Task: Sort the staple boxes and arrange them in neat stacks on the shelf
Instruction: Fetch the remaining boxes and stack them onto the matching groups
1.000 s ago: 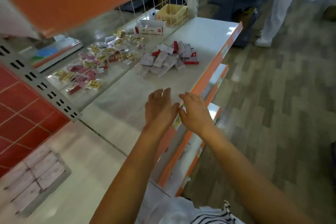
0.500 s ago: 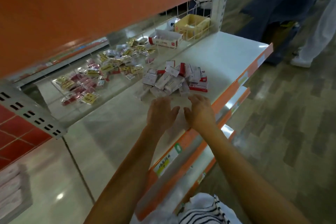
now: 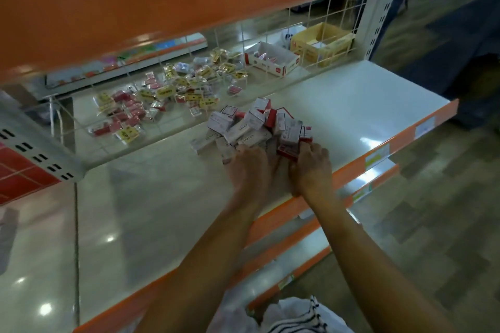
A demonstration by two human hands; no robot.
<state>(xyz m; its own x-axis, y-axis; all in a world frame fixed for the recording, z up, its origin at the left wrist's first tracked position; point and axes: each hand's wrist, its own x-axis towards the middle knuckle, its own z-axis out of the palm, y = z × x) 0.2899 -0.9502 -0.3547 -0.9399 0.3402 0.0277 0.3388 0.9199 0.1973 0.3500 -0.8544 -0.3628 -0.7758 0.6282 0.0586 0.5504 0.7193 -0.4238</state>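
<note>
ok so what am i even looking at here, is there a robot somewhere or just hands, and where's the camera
There is no robot here: these are a person's two bare hands. The single picture comes from a camera worn on the person's head, looking forward and down, so both arms come in from the bottom.

The white shelf has an orange front edge. On it lies a loose pile of staple boxes, not yet stacked. The left hand rests against the near side of the pile. The right hand grips a red box at the pile's right edge.

Behind a wire grid, on the far side, lie small packets, a white carton and a yellow carton.
</note>
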